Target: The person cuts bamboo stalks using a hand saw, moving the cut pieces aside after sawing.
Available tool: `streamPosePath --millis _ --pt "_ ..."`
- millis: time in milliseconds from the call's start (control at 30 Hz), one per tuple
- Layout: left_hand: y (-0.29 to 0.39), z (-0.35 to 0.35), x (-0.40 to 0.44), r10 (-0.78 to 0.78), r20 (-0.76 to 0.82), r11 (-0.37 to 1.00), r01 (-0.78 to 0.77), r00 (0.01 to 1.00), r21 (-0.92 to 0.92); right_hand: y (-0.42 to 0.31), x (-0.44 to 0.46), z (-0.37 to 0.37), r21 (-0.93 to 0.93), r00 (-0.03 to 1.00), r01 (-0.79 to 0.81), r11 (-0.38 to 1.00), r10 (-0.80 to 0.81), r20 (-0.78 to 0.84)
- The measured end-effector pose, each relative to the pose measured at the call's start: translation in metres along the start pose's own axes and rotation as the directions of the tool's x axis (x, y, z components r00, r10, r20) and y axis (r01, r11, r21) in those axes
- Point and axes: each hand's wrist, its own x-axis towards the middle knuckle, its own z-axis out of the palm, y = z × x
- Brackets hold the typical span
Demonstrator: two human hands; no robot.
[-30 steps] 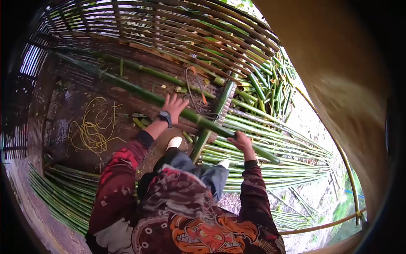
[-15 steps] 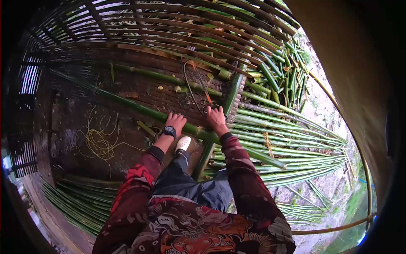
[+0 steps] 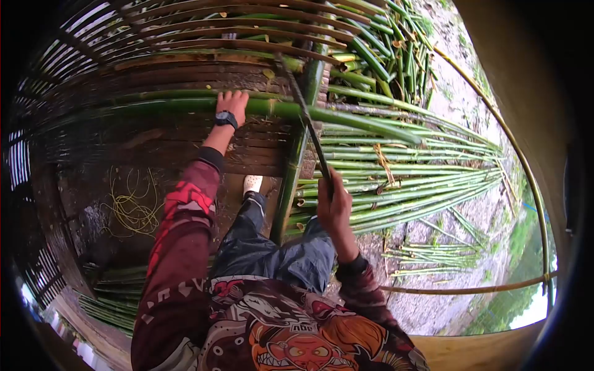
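Observation:
A thick green bamboo pole (image 3: 365, 123) lies across the slatted platform, and its cut end sticks out past the right edge. My left hand (image 3: 232, 106), with a dark watch on the wrist, rests over the pole, fingers closed round its top. In my right hand (image 3: 335, 207) I grip the handle of a bow saw (image 3: 312, 133), seen nearly edge-on as a long dark line. The saw passes over the pole to the right of my left hand; whether its teeth touch the bamboo I cannot tell.
A bamboo crossbar (image 3: 289, 185) edges the platform (image 3: 247, 142). Cut bamboo poles (image 3: 402, 179) lie in rows at the right, with a heap (image 3: 396, 49) behind. Wooden slats (image 3: 204, 31) rise at the far side. Tangled yellow cord (image 3: 133, 213) lies at left, near my white shoe (image 3: 252, 183).
The bow saw, which lay on the platform near my right hand, is now lifted in it. The pole has shifted away from me with my left hand on it. My right hand has come nearer.

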Motion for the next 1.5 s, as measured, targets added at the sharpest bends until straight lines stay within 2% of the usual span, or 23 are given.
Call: streamPosePath --millis 33,67,133,167,200,333,467,533,633,667,700,800,867,933,1033,1067,1133,1233,1300,1333,1367,1433,1500 --pt "0.004 -0.012 0.004 -0.015 0.068 1.0 0.014 0.998 0.02 -0.011 -0.016 -0.001 -0.007 0.993 -0.116 0.993 0.116 -0.014" --pt "0.005 -0.015 0.008 -0.015 0.107 1.0 0.013 0.994 0.028 -0.015 -0.025 0.001 0.05 0.947 -0.32 0.946 0.318 0.032" --pt "0.004 -0.019 0.015 -0.01 0.147 0.999 0.003 0.989 0.046 -0.01 -0.026 0.015 0.109 0.929 -0.365 0.925 0.369 -0.018" --pt "0.002 -0.023 0.02 0.037 0.191 0.995 -0.054 0.981 0.087 -0.005 -0.023 0.026 0.17 0.913 -0.388 0.906 0.403 -0.063" --pt "-0.001 -0.025 0.025 0.079 0.238 0.986 -0.111 0.968 0.126 0.008 -0.02 0.043 0.184 0.937 -0.279 0.942 0.309 -0.165" --pt "-0.01 -0.022 0.023 0.178 0.166 0.981 -0.189 0.97 0.051 0.02 -0.002 0.079 0.179 0.918 -0.352 0.919 0.376 -0.124" --pt "-0.011 -0.022 0.025 0.167 0.205 0.983 -0.178 0.965 0.039 0.02 0.001 0.089 0.219 0.92 -0.335 0.916 0.368 -0.133" --pt "-0.013 -0.019 0.022 0.212 0.11 0.976 -0.215 0.971 0.018 0.016 -0.01 0.085 0.216 0.918 -0.344 0.914 0.375 -0.125" --pt "-0.013 -0.018 0.024 0.215 0.123 0.973 -0.223 0.969 0.056 0.024 0.005 0.095 0.18 0.917 -0.351 0.919 0.376 -0.13" --pt "-0.013 -0.016 0.02 0.221 0.076 0.971 -0.227 0.972 0.08 0.029 0.009 0.102 0.143 0.906 -0.379 0.914 0.398 -0.143" --pt "-0.012 -0.017 0.019 0.215 0.078 0.975 -0.219 0.973 0.039 0.026 0.027 0.098 0.171 0.9 -0.405 0.898 0.425 -0.095" --pt "-0.015 -0.001 0.011 0.225 0.004 0.972 -0.225 0.974 0.066 0.033 0.026 0.093 0.267 0.889 -0.408 0.873 0.447 -0.101" --pt "-0.013 0.002 0.011 0.288 -0.05 0.957 -0.285 0.956 0.052 0.042 -0.01 0.078 0.234 0.911 -0.318 0.919 0.365 -0.193" --pt "0.017 0.007 -0.01 0.301 0.008 0.954 -0.301 0.954 0.0 0.048 -0.054 0.054 0.173 0.901 -0.348 0.921 0.38 -0.212" --pt "0.081 0.03 -0.048 0.351 0.085 0.936 -0.345 0.933 -0.075 0.05 -0.082 0.018 0.201 0.85 -0.429 0.881 0.469 -0.241" --pt "0.101 0.041 -0.055 0.376 0.073 0.925 -0.37 0.924 -0.086 0.052 -0.086 0.006 0.22 0.808 -0.516 0.828 0.556 -0.196" --pt "0.138 0.054 -0.071 0.403 0.079 0.912 -0.393 0.912 -0.119 0.068 -0.096 -0.005 0.156 0.791 -0.56 0.814 0.581 -0.192" --pt "0.174 0.061 -0.074 0.361 0.148 0.932 -0.351 0.921 -0.086 0.086 -0.098 -0.02 0.106 0.783 -0.586 0.803 0.595 -0.178" --pt "0.176 0.058 -0.076 0.344 0.14 0.939 -0.337 0.928 -0.073 0.096 -0.098 -0.026 0.033 0.825 -0.538 0.842 0.534 -0.185" --pt "0.174 0.054 -0.077 0.355 0.099 0.933 -0.347 0.929 -0.09 0.096 -0.092 -0.032 0.075 0.769 -0.627 0.776 0.631 -0.104" --pt "0.172 0.049 -0.078 0.353 0.104 0.935 -0.346 0.93 -0.081 0.1 -0.09 -0.032 0.083 0.768 -0.628 0.774 0.633 -0.099" --pt "0.167 0.04 -0.079 0.184 0.112 0.981 -0.189 0.976 0.037 0.106 -0.088 -0.03 0.117 0.837 -0.506 0.855 0.519 -0.174" --pt "0.156 0.049 -0.077 0.214 0.141 0.975 -0.221 0.966 0.035 0.107 -0.086 -0.03 0.134 0.812 -0.552 0.823 0.567 -0.137"
